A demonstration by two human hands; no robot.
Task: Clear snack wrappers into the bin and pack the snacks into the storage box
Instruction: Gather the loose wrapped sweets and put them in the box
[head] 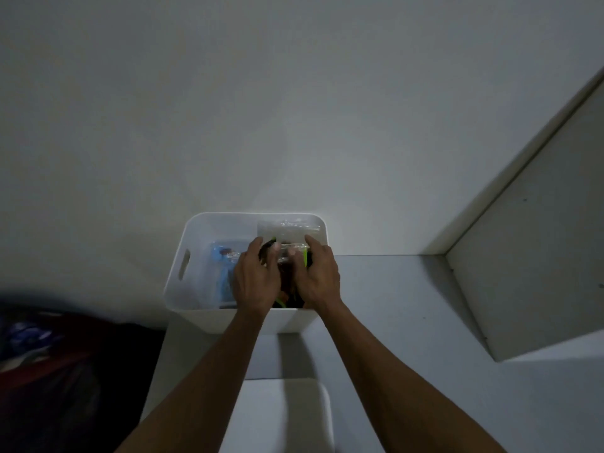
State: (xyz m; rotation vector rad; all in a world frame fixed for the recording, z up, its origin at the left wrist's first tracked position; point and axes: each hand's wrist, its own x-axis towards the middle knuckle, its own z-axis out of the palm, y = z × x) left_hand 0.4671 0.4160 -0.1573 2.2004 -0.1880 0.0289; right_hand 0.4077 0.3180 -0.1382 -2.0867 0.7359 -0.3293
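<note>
A white storage box (183, 289) with a slot handle stands against the wall in the middle of the view. Both my hands reach down into it. My left hand (253, 277) and my right hand (318, 277) grip the two sides of a dark snack packet with green edges (287, 276), which has a clear top. A blue snack packet (222, 266) lies in the left half of the box. A clear packet (287, 227) leans against the back right wall of the box.
A white lid or flat white surface (281, 416) lies in front of the box, near me. A dark bag with red and blue things (49, 371) sits at the lower left. A white panel (529, 256) slants at the right.
</note>
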